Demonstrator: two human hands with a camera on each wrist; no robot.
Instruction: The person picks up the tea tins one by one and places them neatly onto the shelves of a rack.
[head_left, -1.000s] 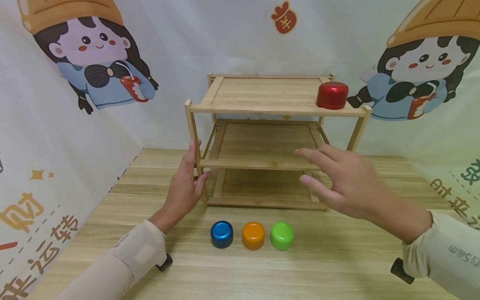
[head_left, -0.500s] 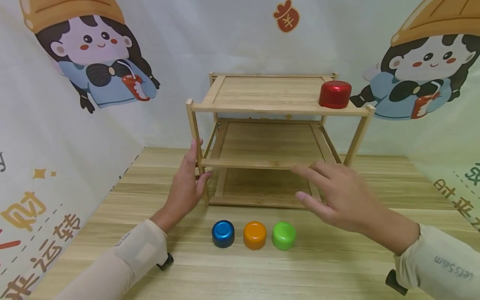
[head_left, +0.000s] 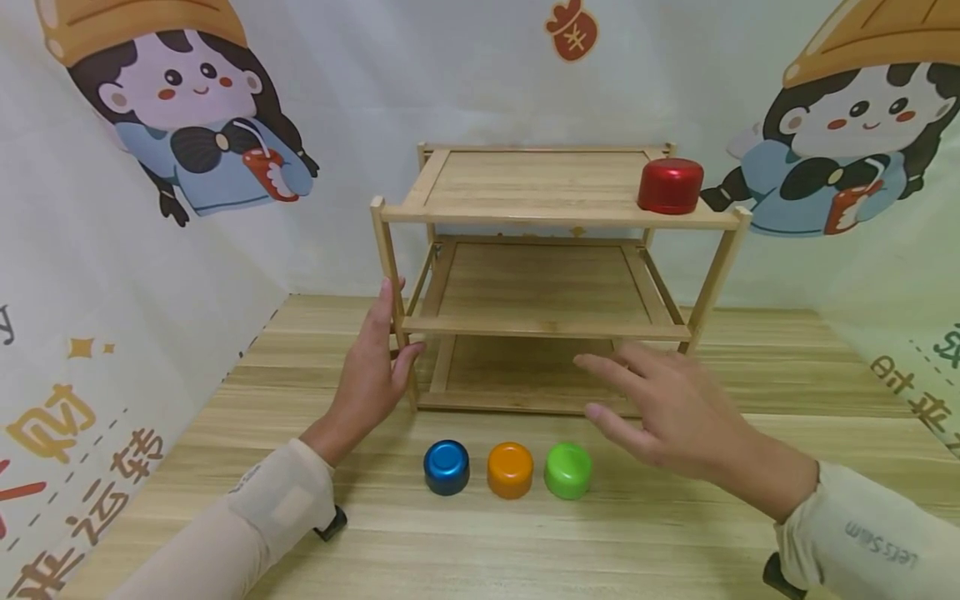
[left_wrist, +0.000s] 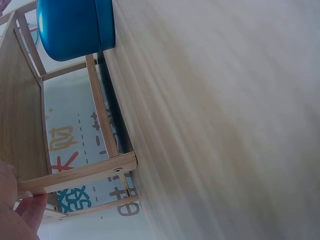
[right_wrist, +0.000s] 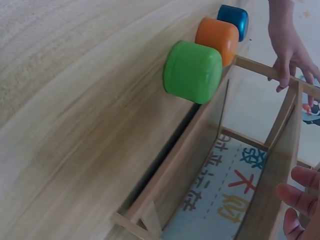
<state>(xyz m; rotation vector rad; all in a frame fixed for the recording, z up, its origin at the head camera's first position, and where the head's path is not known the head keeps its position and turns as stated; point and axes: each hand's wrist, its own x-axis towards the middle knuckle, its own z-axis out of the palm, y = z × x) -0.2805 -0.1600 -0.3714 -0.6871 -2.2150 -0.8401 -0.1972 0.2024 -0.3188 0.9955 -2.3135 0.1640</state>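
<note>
My left hand [head_left: 367, 375] grips the left front post of a three-tier wooden shelf [head_left: 547, 329], thumb in front and fingers behind; the right wrist view shows this grip too. My right hand [head_left: 660, 408] holds nothing and hovers before the shelf's lower right, fingers spread and slightly bent. Close to its thumb, a green canister [head_left: 567, 471] stands on the table, in a row with an orange canister [head_left: 510, 470] and a blue canister [head_left: 446, 467]. On the top tier, at the right front corner, sits a red canister [head_left: 671, 186].
The shelf stands on a wood-grain table [head_left: 465, 550]. A white cloth backdrop [head_left: 480, 75] with printed cartoon figures and characters encloses the back and both sides. The middle and bottom tiers lie beneath the top one, between the posts.
My right hand has moved down and slightly left, from before the middle tier toward the green canister. The left hand keeps its grip on the post; the canisters stay put.
</note>
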